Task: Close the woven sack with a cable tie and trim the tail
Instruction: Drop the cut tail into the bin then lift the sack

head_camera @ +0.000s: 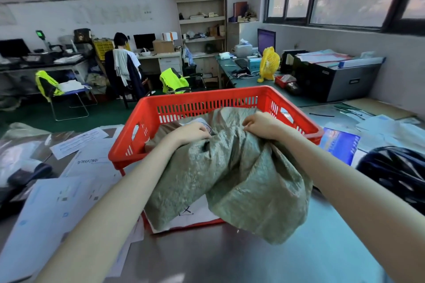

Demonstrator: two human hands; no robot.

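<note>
Both bare forearms reaching forward from the bottom corners, converging over a red crate [230, 96] on the desk [241, 257]. Left hand [194, 132] palm down, wrist slightly bent, fingers curled into the sack [234, 174] near its upper left fold; grip clenched on the fabric. Right hand [262, 125] knuckles up, fingers tucked under and pinching a raised ridge of sack; grip likewise clenched on fabric. Hands near each other, a bunched fold of cloth between them.

Sack grey-green, woven, crumpled, lying in the crate and spilling over its near rim toward the desk edge, lower right corner hanging loose. White sheet with black marks [195, 213] showing under the sack at the crate's near side, another bit by the left fingers. Sack mouth not gathered shut; no tie around it.

Thin dark strips, maybe cable ties [322, 115], lying on the desk well right of the crate; too small to be sure. Papers [76, 142] scattered left of the crate, blue booklet [340, 145] just right of it, black helmet [395, 172] at far right. Yellow fan [269, 64] further back on the desk.
</note>
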